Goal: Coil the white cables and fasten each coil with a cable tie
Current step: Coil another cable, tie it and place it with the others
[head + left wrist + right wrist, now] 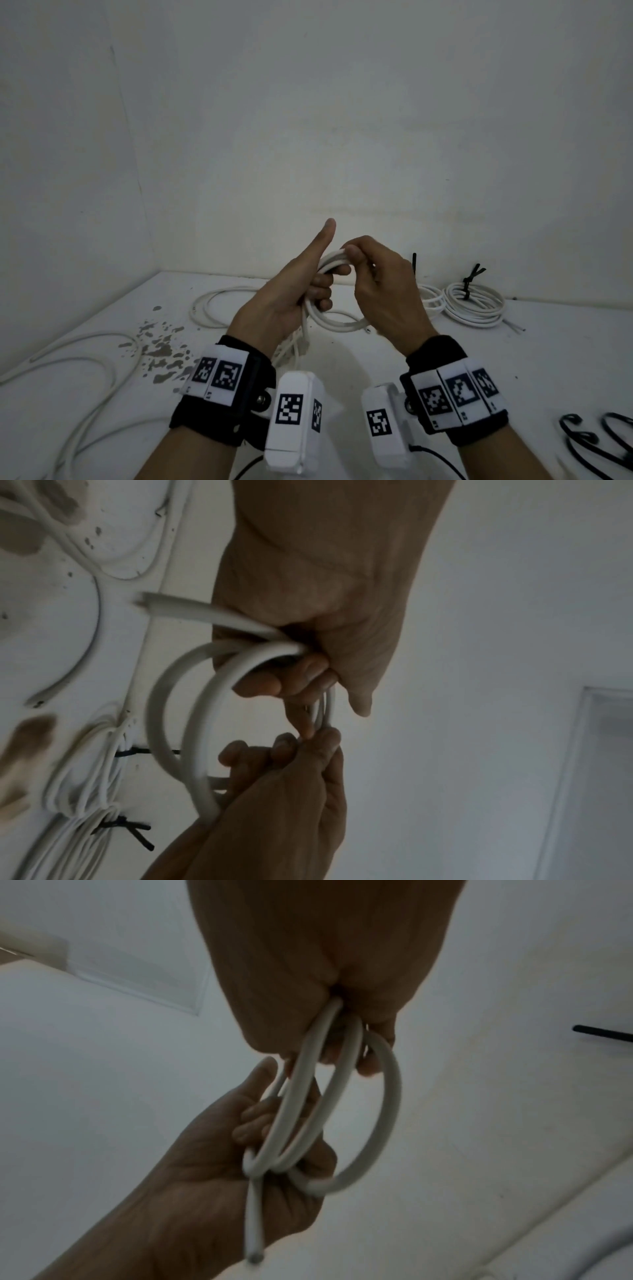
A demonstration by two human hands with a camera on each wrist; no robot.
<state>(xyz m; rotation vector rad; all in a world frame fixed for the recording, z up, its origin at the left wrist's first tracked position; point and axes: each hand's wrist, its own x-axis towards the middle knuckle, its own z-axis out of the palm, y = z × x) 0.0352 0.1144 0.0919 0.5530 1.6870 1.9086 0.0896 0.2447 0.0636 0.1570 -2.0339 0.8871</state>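
White round cable [337, 317], wound into a few loose loops, is up off the white tabletop [513, 359], held between both hands in front of the pale wall. Left hand [291, 301] has its fingers curled through the loops, thumb sticking straight up. Right hand [380, 287] comes over the top, fingers and thumb pinched on the upper bend of the same coil. One cut end [254, 1256] dangles free below the left palm.

Room to work? Plenty of bare surface straight under the hands. Off to the right, well apart, lies a finished white coil [474, 305] cinched with a black cable tie [471, 277], close to the back wall. Loose white cable [85, 373] sprawls across the left side, beside grey blotches [161, 349]. Spare black ties [596, 442] lie at the near right edge.
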